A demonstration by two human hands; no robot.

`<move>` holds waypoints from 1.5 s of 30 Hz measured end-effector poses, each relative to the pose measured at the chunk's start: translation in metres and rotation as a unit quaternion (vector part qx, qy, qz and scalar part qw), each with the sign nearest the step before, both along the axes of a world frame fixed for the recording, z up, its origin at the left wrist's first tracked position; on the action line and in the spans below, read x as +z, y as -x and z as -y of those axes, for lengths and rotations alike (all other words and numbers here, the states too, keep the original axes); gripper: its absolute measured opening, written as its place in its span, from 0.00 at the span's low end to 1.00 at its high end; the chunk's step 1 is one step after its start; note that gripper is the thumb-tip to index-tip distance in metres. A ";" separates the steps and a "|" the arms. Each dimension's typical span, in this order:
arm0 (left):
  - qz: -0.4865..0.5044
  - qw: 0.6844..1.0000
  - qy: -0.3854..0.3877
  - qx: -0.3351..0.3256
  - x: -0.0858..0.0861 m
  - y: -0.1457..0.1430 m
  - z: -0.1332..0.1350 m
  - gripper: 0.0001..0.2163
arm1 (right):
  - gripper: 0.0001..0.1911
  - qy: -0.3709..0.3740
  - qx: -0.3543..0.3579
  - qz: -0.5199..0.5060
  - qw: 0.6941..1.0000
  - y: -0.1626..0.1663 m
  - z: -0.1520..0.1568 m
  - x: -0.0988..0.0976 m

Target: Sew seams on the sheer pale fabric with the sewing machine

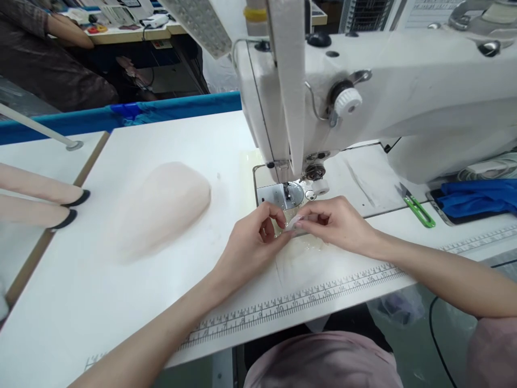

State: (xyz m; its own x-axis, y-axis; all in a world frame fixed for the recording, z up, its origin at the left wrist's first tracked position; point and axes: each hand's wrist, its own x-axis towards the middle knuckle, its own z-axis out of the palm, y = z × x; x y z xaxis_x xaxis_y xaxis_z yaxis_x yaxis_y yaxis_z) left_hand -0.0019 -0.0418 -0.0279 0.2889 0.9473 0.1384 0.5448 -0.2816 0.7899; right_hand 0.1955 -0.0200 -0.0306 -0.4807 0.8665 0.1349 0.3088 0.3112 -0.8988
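Just in front of the needle plate of a white sewing machine, both my hands are pinched around a small whitish, see-through strip of material. My left hand grips its left end between thumb and fingers. From the right, my right hand pinches the other end, close to my left fingertips. Above them the presser foot stands over the plate. A pale pink, cup-shaped piece lies on the white table to the left, apart from my hands. My fingers partly hide the strip.
Green-handled snips lie at the right beside a blue cloth on a dark flat object. A printed ruler runs along the front edge. Two pink rolled shapes with black ends stick in from the left. Another person's arm shows behind.
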 end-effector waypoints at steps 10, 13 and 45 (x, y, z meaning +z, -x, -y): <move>0.048 0.991 0.125 0.020 0.008 -0.001 0.003 0.03 | 0.05 -0.122 0.018 0.103 0.987 0.000 0.004 -0.002; 0.042 0.993 0.105 0.023 0.007 0.000 0.003 0.05 | 0.05 -0.118 0.015 0.114 0.986 0.000 0.004 -0.002; -0.196 0.917 -0.347 -0.024 -0.008 0.003 0.003 0.02 | 0.10 -0.127 0.005 0.063 0.990 -0.003 0.008 -0.002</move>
State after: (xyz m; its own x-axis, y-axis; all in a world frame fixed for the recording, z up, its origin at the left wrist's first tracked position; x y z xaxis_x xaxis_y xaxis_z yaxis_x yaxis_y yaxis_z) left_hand -0.0053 -0.0446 -0.0356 0.4839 0.6558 0.5795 0.7232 -0.6725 0.1572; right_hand 0.1986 -0.0276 -0.0329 -0.5161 0.8074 0.2858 0.4095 0.5257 -0.7456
